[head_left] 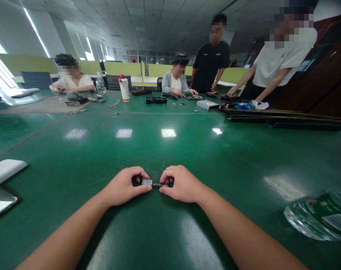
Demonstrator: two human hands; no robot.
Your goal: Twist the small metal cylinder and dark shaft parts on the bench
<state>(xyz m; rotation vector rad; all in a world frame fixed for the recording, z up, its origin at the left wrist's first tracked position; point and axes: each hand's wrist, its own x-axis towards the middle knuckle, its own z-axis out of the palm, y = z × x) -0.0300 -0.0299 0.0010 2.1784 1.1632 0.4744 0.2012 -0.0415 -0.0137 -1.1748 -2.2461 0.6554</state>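
Just above the green table (pixel 165 150), in the lower middle of the head view, a small silver cylinder (pixel 147 182) with a dark, ridged rod (pixel 156 185) coming out of its right end lies roughly level between my hands. My left hand (pixel 128 187) is closed, thumb and fingers pinching the cylinder. Thumb and fingers of my right hand (pixel 180 184) are closed on the rod's far end, which they partly cover. The part is too small to tell its exact kind.
A water bottle (pixel 319 215) lies at right. At left are a white device (pixel 7 169) and a phone-like slab (pixel 1 200). Farther back stand a white tumbler (pixel 124 89), a black part (pixel 156 100) and long dark strips (pixel 285 118). Several people are around the table's far side.
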